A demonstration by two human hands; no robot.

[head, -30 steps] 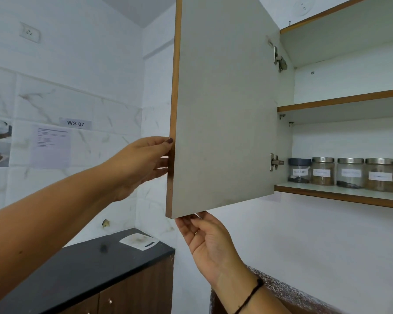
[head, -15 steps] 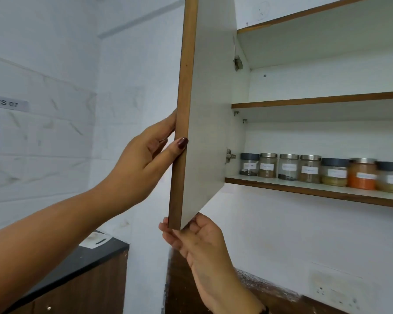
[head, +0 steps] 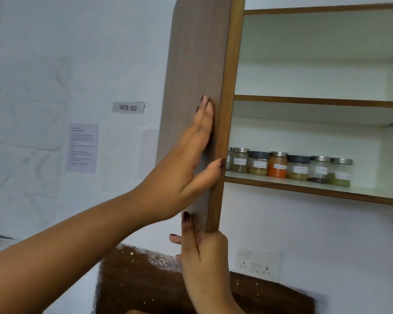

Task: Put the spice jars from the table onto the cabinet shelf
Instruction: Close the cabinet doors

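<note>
Several labelled spice jars (head: 290, 167) stand in a row on the lowest cabinet shelf (head: 327, 191); one holds orange powder (head: 278, 166). The wooden cabinet door (head: 197, 64) hangs half swung, its edge facing me. My left hand (head: 191, 159) lies flat on the door's outer face with the thumb hooked on its edge. My right hand (head: 202, 250) grips the door's bottom corner from below. The leftmost jars are hidden behind the door.
The two upper shelves (head: 315, 102) hold nothing. A wall socket plate (head: 260, 261) sits below the cabinet. A brown speckled countertop (head: 145, 279) lies beneath. A "WS 02" tag (head: 128, 107) and a printed sheet (head: 82, 148) hang on the left wall.
The door has swung toward the cabinet, so its outer wooden face now shows. My left hand moved from gripping the edge to pressing flat on that face. The view turned right.
</note>
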